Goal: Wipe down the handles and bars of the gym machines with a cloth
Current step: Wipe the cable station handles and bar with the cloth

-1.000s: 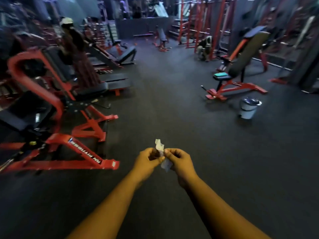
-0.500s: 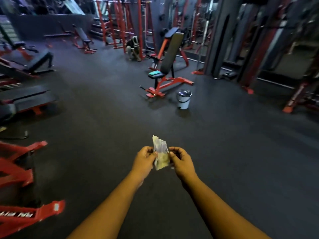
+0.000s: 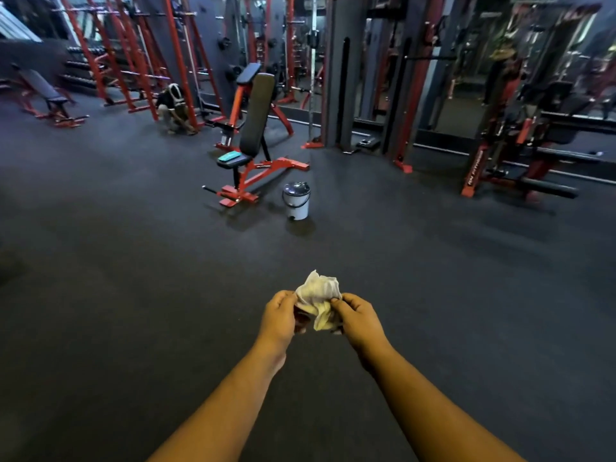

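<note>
A crumpled whitish-yellow cloth [image 3: 318,296] is held in front of me over the dark floor. My left hand [image 3: 280,315] pinches its left side and my right hand [image 3: 358,316] pinches its right side. Ahead stands a red-framed incline bench [image 3: 256,128] with a black pad and a teal item on its seat. Red racks [image 3: 140,61] rise at the back left. A tall grey cable machine [image 3: 340,71] stands at the back centre, and a red-and-black machine [image 3: 520,155] sits at the right.
A small white pedal bin [image 3: 296,201] stands on the floor just right of the bench. A person [image 3: 173,106] crouches by the red racks at the back. A flat bench [image 3: 50,95] sits far left. Dark rubber floor [image 3: 133,278] spreads between me and the machines.
The view has swung to the right, so the red machines at the left have left the frame. The cloth has opened up from a thin twist into a fuller bunch between my hands.
</note>
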Available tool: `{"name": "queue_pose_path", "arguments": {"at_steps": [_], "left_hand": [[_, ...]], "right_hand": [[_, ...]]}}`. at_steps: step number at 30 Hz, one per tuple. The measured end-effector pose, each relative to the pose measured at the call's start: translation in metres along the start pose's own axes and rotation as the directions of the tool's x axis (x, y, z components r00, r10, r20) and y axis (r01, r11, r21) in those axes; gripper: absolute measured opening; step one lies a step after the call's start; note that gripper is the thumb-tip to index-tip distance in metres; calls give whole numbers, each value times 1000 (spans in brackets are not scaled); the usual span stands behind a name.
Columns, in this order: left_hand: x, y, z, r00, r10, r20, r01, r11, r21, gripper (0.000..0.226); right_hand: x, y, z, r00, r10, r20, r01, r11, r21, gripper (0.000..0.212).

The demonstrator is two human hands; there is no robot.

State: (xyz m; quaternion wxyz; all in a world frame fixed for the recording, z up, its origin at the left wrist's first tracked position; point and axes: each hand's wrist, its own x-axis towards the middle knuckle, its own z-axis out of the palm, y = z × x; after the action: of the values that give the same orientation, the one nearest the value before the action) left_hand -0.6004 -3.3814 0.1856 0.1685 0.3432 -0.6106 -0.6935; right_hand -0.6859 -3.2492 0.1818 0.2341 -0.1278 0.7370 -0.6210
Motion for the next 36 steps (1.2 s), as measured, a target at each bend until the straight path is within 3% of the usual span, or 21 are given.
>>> {"name": "queue_pose_path", "arguments": {"at_steps": [3,6,8,10,12,14,19,23,26,28,30,32,34,36], "left_hand": [[22,8,30,998,-38,57,40,998,-43,23],[53,20,65,994,6,110,-6,1000,6,25],[75,27,92,988,46,145,-54,997,49,27],[95,34,115,981,87,175,-102,992,80,28],[116,42,140,973,149,176,-174,975,136,27],[141,50,161,971,200,130,-219,962,160,25],[212,62,188,992,126,11,-126,991,32,27],[248,92,213,999,48,-8,-49,989,-139,30],[281,109,224,988,105,114,-98,993,-65,27],[307,120,231,965,146,220,-154,988,19,25],[335,132,237,934,193,302,-223,972,68,23],[368,147,241,908,237,345,-268,962,44,19],[405,159,240,903,281,325,-296,955,-3,20],[437,164,236,912,233,336,-245,969,-8,40]], "right_hand": [[21,-2,-17,999,49,-23,-47,994,99,22],[53,-5,-40,988,-61,-144,58,998,-26,15],[79,-8,-60,965,-157,-208,134,983,-122,32],[106,-12,-78,971,-174,-164,140,970,-199,43],[137,-14,-100,979,-149,-140,114,966,-234,36],[168,-12,-121,972,-143,-189,100,971,-218,16],[225,-10,-165,963,-7,-269,-6,999,-47,8],[263,-4,-182,965,183,-190,-188,982,-9,10],[294,-14,-182,960,-26,-279,-6,994,-113,13],[316,-40,-175,971,-169,-172,148,981,-128,30],[341,-66,-165,989,-143,28,145,981,-132,50],[373,-82,-154,988,-72,134,89,988,-129,62],[407,-90,-146,988,-42,148,47,998,-29,54],[434,-99,-139,992,-48,120,38,996,80,35]]}}
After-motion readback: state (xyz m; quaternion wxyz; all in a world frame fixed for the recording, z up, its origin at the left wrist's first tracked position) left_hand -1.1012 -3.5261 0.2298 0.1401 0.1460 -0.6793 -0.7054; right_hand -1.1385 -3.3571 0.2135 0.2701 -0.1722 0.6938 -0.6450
